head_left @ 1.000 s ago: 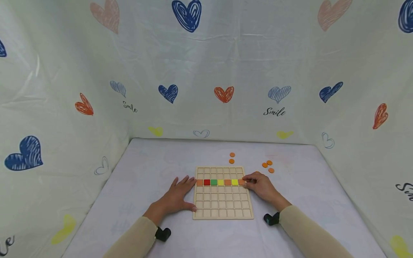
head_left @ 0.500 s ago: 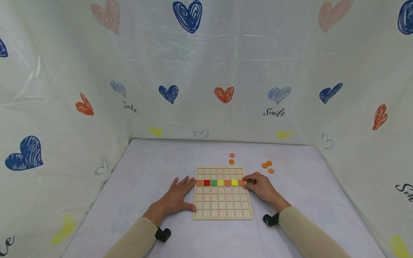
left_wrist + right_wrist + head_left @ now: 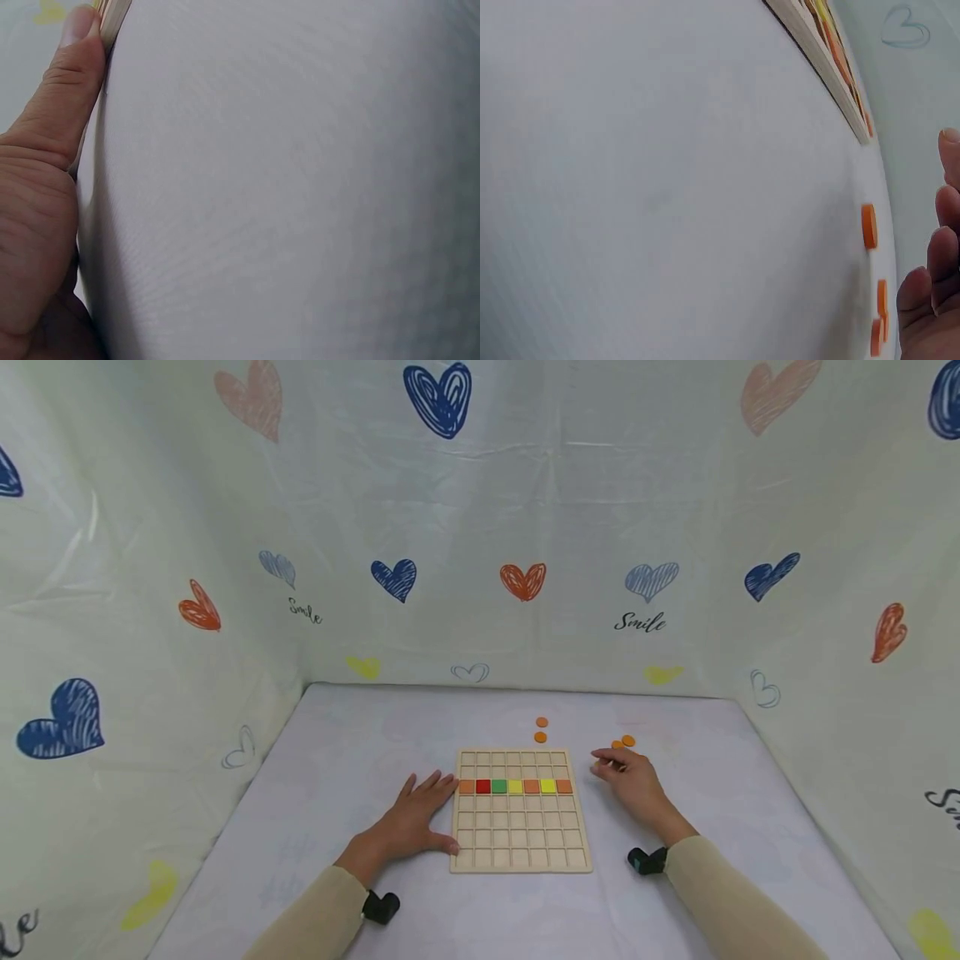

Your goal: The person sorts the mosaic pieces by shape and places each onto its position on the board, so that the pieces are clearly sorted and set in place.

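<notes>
Sleeves [image 3: 311, 914]: beige, one on each forearm, nearest the viewer, with a black device [image 3: 381, 907] at each wrist.
Left hand [image 3: 405, 825]: fingers straight and spread, touching the board's left edge; the thumb lies at its near left corner.
Grid board [image 3: 519, 839]: pale wood, flat on the surface [image 3: 322, 760] between the two hands, which are well apart; seven rows of seven cells.
Coloured squares [image 3: 515, 787]: filling the third row from the far edge; left to right orange, red, green, yellow, orange, yellow, orange.
Right hand [image 3: 633, 783]: off the board, just beside its right edge, fingers loosely bent; the fingers visible from the right wrist stand clear of the discs.
Right-hand discs: orange; from the right wrist, a lone one [image 3: 869, 225] lies nearer the board than a close group [image 3: 881, 296].
Far discs [image 3: 540, 737]: two orange ones beyond the board's far edge, one behind the other.
Backdrop [image 3: 585, 518]: white sheeting printed with hearts and "Smile".
</notes>
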A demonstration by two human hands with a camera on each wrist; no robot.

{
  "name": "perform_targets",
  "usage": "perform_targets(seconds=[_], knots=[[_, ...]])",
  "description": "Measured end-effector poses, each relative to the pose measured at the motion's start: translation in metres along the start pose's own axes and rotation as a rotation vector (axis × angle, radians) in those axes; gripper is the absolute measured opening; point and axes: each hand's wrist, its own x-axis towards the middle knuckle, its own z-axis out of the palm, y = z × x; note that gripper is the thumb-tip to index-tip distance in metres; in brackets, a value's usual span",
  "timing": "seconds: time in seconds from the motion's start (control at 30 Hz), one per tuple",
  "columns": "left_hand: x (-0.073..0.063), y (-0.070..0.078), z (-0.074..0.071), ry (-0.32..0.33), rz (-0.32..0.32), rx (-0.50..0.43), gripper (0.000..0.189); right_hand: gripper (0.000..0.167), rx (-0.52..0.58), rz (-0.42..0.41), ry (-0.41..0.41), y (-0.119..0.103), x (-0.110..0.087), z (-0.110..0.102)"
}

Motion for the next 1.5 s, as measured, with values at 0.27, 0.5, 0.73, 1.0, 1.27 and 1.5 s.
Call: perform_targets(seconds=[0.27,0.5,0.73,1.0,1.27,1.5], knots=[[-0.001,0.001,0.001,0.006,-0.001,0.003,0.12,0.045,-0.068,-0.003,0.032,0.018,0.008,-0.044],[-0.001,0.001,0.001,0.007,0.0,0.004,0.119,0.054,-0.12,0.051,-0.019,0.032,0.012,-0.058],[0.0,0.001,0.002,0.004,-0.003,0.007,0.119,0.05,-0.18,0.048,-0.025,0.044,0.017,-0.059],[-0.002,0.002,-0.001,-0.001,-0.005,-0.019,0.119,0.045,-0.275,0.024,-0.036,0.047,0.022,-0.058],[-0.002,0.002,-0.003,0.0,0.006,-0.021,0.118,0.037,-0.268,0.022,-0.006,0.048,0.023,-0.055],[-0.003,0.002,-0.003,-0.002,0.003,-0.03,0.118,0.039,-0.234,0.018,0.05,0.047,0.021,-0.053]])
